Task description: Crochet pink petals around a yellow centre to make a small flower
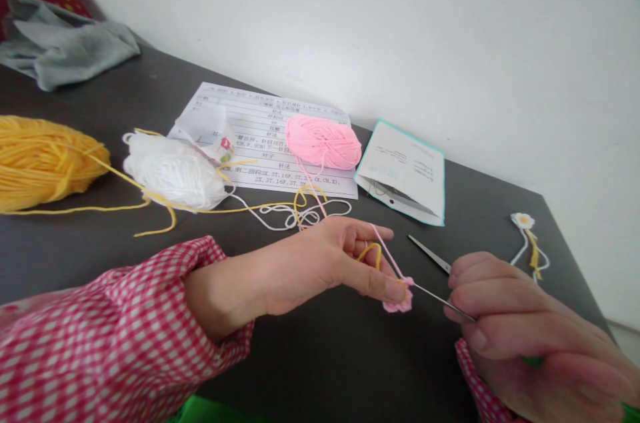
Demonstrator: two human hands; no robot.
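Pink crocheted piece [399,306] at lower centre, pinched between thumb and fingers of left hand [330,259]; index finger stretched out, pink strand [389,256] passing over it, probably for tension. Right hand [530,326], lower right, fingers curled closed around thin metal hook [436,297]. Pink ball [325,143] near centre, seemingly for free feeding.

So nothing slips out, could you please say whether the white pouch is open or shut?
Open: the white pouch gapes along its near edge, showing dark inside.
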